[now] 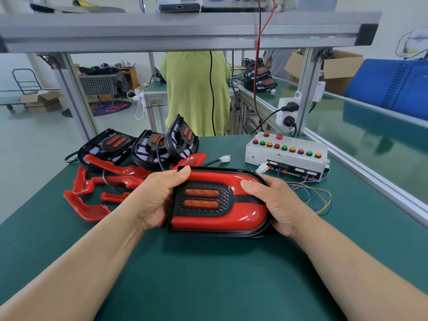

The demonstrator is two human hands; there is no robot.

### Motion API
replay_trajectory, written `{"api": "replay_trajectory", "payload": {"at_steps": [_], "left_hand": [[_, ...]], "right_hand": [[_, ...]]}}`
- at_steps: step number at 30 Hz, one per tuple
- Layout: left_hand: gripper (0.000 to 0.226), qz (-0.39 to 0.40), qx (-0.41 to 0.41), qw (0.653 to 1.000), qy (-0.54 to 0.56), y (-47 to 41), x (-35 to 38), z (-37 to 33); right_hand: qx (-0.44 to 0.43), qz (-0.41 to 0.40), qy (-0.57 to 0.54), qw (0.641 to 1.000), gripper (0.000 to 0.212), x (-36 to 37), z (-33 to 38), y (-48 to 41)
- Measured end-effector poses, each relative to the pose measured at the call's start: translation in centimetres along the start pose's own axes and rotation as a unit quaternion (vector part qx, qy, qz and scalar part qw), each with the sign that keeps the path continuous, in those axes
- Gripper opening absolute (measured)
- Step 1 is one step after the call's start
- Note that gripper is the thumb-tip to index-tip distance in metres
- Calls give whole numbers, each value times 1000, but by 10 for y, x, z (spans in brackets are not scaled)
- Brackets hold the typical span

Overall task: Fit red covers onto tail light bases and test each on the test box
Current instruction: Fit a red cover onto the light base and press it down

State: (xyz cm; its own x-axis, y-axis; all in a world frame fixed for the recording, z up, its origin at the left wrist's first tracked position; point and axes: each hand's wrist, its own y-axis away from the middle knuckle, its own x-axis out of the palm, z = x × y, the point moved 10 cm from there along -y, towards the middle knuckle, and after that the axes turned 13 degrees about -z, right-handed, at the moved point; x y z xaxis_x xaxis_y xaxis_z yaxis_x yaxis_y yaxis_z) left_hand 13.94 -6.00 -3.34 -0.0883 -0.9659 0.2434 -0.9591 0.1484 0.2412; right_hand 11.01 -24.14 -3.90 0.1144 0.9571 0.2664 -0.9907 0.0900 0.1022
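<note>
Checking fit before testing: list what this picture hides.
Head view: light ends, covered by left hand and right hand.
Head view: its underside, facing the table.
Head view: test box labels, too small.
Head view: shelf equipment, cut off by top edge.

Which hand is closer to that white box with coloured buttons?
Right. The right hand grips the tail light near the box; the left hand holds its far end.

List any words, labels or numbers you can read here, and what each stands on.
None can be read.
test box: white label strips on its front, too small to read.
black device on the overhead shelf: blurred, nothing legible.
tail light in left hand and right hand: no lettering shows.
</note>
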Motion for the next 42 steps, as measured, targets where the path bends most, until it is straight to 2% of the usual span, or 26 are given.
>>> {"api": "replay_trajectory", "payload": {"at_steps": [7, 9, 18, 21, 23, 25, 27, 29, 32, 34, 36, 40, 42], "left_hand": [[46, -15, -7, 1000, 4, -2, -2, 3], [50, -18, -7, 1000, 3, -2, -2, 3], [40, -8, 10, 1000, -25, 1, -3, 4], [27, -71, 79, 992, -74, -2, -12, -6], [17, -161, 193, 949, -189, 3, -21, -27], [28, -218, 322, 870, -304, 23, -14, -50], [33, -213, 419, 811, -349, 41, 4, -59], [26, -191, 465, 781, -371, 54, 24, -59], [11, -158, 468, 774, -396, 60, 44, -55], [9, -142, 460, 776, -408, 60, 49, -53], [9, -136, 464, 769, -419, 62, 52, -53], [9, -164, 491, 733, -442, 73, 58, -59], [10, -189, 475, 736, -444, 73, 55, -60]], "right_hand": [[5, 5, -3, 1000, 32, 0, -1, -1], [10, 7, -6, 1000, 31, 1, -1, 0], [10, 6, -11, 1000, 25, 0, -2, -2], [2, 0, 3, 1000, 32, -1, -1, -2], [-7, -8, 20, 1000, 42, -2, -1, -3], [-18, -17, 36, 999, 47, -2, 0, -3], [-27, -19, 39, 999, 46, 0, 2, -2], [-35, -18, 44, 998, 40, 2, 3, -1], [-50, -23, 69, 996, 17, 1, 5, -2], [-54, -31, 80, 995, 10, 0, 5, -2], [-59, -38, 89, 993, 8, -1, 5, -2], [-94, -43, 111, 988, 8, 1, 11, 0], [-112, -47, 122, 985, 9, 2, 14, 1]]}}
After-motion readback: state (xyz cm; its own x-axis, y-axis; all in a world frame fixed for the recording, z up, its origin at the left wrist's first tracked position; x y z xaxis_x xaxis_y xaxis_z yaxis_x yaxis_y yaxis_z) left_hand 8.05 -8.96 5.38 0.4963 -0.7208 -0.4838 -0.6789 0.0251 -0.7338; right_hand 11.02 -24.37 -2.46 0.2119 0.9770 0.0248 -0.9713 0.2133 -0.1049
